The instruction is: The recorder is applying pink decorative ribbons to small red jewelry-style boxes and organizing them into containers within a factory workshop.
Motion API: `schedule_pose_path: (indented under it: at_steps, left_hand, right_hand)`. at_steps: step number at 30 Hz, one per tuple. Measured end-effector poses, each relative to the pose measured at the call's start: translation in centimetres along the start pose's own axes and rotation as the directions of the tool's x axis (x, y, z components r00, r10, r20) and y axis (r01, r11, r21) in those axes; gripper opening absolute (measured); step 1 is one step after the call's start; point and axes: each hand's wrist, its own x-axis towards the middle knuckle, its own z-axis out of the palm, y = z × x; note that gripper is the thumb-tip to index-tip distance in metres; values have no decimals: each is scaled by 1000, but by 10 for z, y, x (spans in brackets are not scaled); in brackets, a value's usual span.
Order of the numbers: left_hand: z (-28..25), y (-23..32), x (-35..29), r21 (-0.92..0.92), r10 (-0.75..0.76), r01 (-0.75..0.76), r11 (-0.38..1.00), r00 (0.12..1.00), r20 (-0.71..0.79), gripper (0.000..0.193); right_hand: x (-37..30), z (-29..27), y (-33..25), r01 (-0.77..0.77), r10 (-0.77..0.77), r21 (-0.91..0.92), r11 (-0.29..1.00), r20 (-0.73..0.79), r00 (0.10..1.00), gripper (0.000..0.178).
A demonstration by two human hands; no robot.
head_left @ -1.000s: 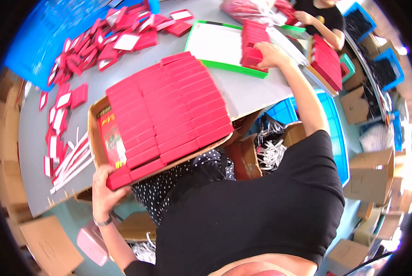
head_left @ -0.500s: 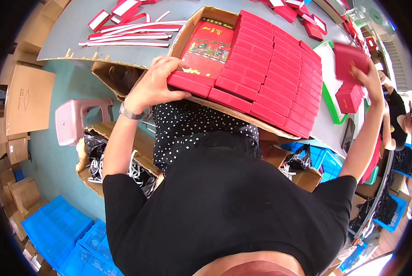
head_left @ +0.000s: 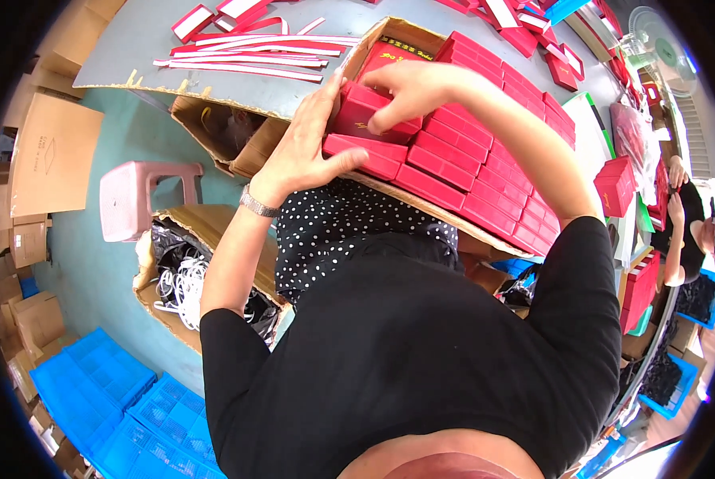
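Note:
A cardboard carton (head_left: 387, 25) packed with rows of red boxes (head_left: 453, 152) stands at the table's near edge. Over its left end my right hand (head_left: 417, 89) reaches across, fingers and thumb on a red gift box (head_left: 356, 118) with gold lettering. This box sits just behind another red box (head_left: 365, 156) in the front left corner. Against the carton's left side lies my left hand (head_left: 305, 144), fingers stretched along the edge and thumb spread towards the front box. Part of a printed red surface shows behind the right hand; the hand hides the rest.
Red and white strips (head_left: 254, 56) lie on the grey table (head_left: 142, 40) at left. A red box (head_left: 615, 186) stands at right, near a co-worker's hand (head_left: 677, 172). A pink stool (head_left: 126, 199), blue crates (head_left: 94, 391) and an open carton with white cables (head_left: 183, 291) stand on the floor.
My right hand has brought a red box from the right side over to the carton's left end. My left hand has stretched out along the carton's edge. The view has shifted slightly.

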Motion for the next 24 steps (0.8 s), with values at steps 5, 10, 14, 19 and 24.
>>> schedule_pose_path:
  at_steps: [5, 10, 14, 19, 24]
  left_hand:
    - [1, 7, 21, -228, -204, 180, 957, 976, -82, 58]
    - [5, 6, 27, -2, -206, 206, 979, 978, 31, 58]
    - [7, -1, 34, -312, -340, 355, 881, 935, 102, 60]
    - [-1, 8, 45, -551, -491, 545, 632, 832, 259, 60]
    - [5, -3, 49, -398, -483, 534, 746, 845, 228, 60]
  right_hand:
    - [7, -1, 33, -27, -66, 547, 837, 148, 987, 60]
    - [0, -2, 23, 18, -60, 284, 959, 141, 988, 63]
    - [1, -7, 39, -49, -80, 507, 860, 231, 970, 45]
    - [8, -3, 54, -5, -133, 539, 843, 218, 967, 24]
    - [10, -8, 58, -15, -79, 511, 859, 162, 984, 20]
